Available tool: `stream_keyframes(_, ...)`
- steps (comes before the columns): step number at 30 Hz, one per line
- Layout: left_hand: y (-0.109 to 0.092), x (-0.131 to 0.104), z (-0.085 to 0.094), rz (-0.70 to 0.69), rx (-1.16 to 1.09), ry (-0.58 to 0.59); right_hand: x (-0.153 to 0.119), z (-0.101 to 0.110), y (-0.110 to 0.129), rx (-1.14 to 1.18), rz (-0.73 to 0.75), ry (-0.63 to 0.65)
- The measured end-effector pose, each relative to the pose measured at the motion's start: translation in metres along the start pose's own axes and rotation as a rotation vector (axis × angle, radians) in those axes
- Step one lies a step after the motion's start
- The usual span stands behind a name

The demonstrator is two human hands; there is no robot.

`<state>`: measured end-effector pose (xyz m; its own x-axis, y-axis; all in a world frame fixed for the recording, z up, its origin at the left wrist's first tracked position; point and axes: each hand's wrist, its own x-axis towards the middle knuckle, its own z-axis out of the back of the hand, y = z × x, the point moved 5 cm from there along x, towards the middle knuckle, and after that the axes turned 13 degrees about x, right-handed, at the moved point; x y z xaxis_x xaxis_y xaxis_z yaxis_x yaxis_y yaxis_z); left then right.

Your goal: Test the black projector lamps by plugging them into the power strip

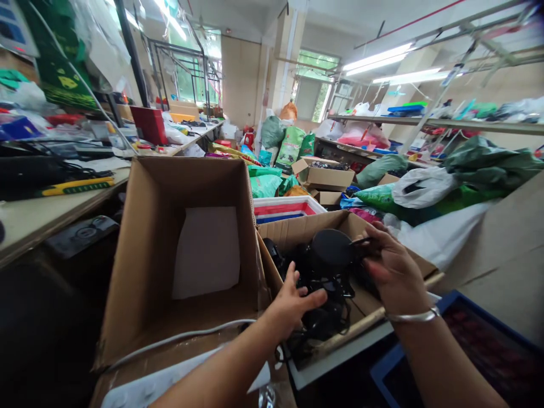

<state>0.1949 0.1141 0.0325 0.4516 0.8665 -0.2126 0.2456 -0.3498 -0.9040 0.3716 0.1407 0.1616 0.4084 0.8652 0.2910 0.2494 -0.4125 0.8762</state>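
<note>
The round, flat black object (331, 249) at the mouth of the open brown cardboard box (278, 231) could snag the thin black cords (349, 318) beneath, since the right hand (389, 266) seems, through blur, to pinch only its side while the left hand (295, 300) hovers spread.

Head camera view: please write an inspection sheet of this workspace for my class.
Surface: workbench at left, bearing a yellow-handled tool.
Handled things: black items, including a round one, inside the right carton.
Clutter: plastic bags heaped beyond the cartons; a white sheet inside the left carton.
Left hand: open, fingers spread at the black items.
Right hand: fingers pinching a thin black piece.
Cables: white cable running before the left carton.
Surroundings: lit tube lights, windows, loaded shelf.
</note>
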Motion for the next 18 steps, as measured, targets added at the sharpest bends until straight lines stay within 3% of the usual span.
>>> stream_keyframes(4,-0.014,0.024,-0.007,-0.042,-0.093,0.146,-0.012,-0.001,-0.005,0.056,-0.077,-0.016)
stream_keyframes(7,-0.021,0.034,-0.01,-0.035,-0.093,0.207,-0.006,0.01,-0.006,0.006,-0.03,-0.031)
stream_keyframes(12,-0.017,0.043,0.001,0.003,-0.065,0.006,0.003,0.041,-0.018,-0.261,-0.014,0.055)
stream_keyframes(16,-0.014,0.042,0.008,0.047,-0.064,-0.114,-0.016,0.055,-0.041,-0.622,-0.134,0.236)
stream_keyframes(18,-0.014,0.039,0.007,0.051,-0.062,-0.16,-0.032,0.057,-0.055,-0.637,-0.253,0.261)
